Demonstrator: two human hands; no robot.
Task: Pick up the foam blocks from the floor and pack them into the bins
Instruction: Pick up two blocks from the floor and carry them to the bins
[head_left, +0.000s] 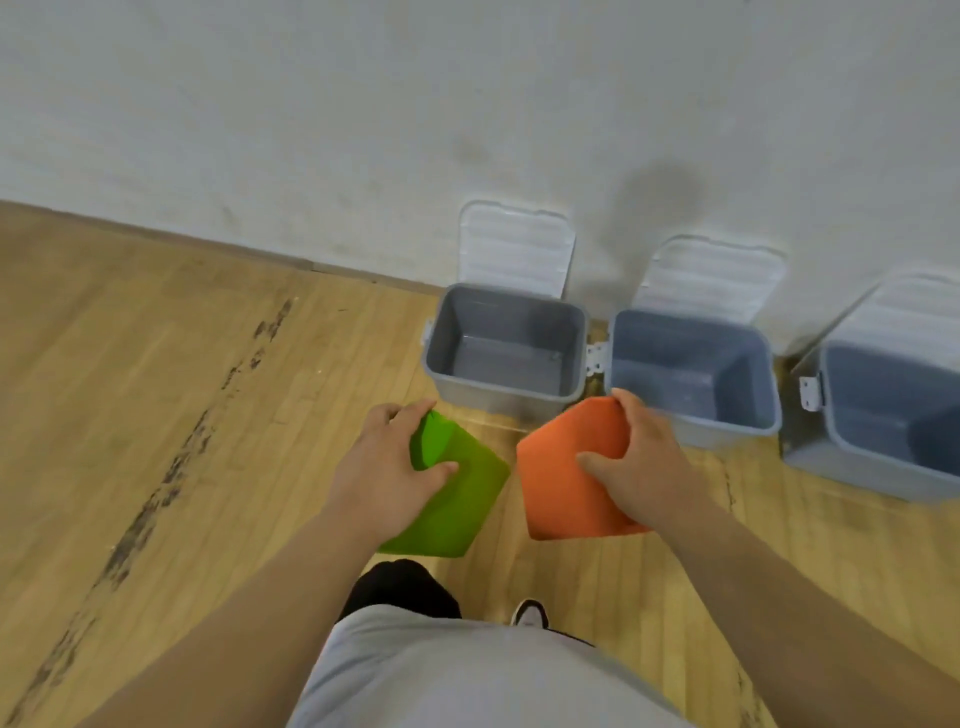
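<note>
Blocks: two, a green block (460, 506) and an orange block (558, 488), both held tilted above the floor (208, 415), just short of the bins
Left hand (387, 467): grips the green block, thumb on its top face
Right hand (641, 457): grips the orange block by its right side
Key relation: bins lie ahead of both hands; left hand is nearer the left bin (498, 397), right hand nearer the middle bin (727, 434); the orange block's far corner points at the gap between them
Bins: three in a row along the wall, the right bin (872, 470) partly out of view
Lids (517, 249): three, all open
Likely next: carry each block forward and lower it in
</note>
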